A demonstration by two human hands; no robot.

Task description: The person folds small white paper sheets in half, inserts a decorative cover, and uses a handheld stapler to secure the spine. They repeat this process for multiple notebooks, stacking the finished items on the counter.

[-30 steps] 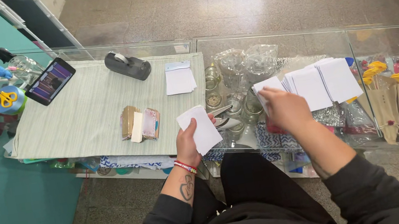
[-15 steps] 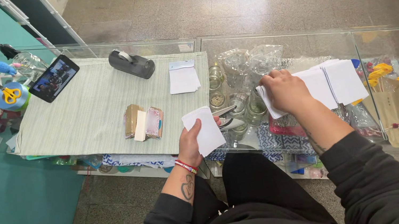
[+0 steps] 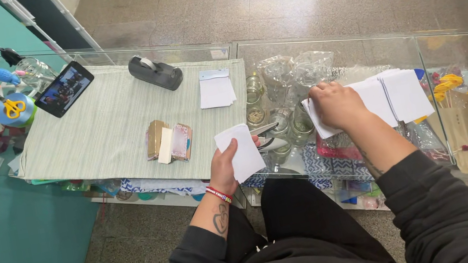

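In left hand (image 3: 224,168): small blank white card (image 3: 241,151), upright.

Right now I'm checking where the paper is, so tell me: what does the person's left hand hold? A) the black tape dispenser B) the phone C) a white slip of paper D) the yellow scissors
C: the left hand grips a white slip of paper at the mat's edge, far from the tape dispenser.

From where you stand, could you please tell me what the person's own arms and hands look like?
Both arms wear black sleeves pushed up to mid-forearm. The left hand is bare, with a red, white and pink bracelet at the wrist and a dark tattoo on the forearm. The right hand is bare too, with a faint tattoo up its forearm.
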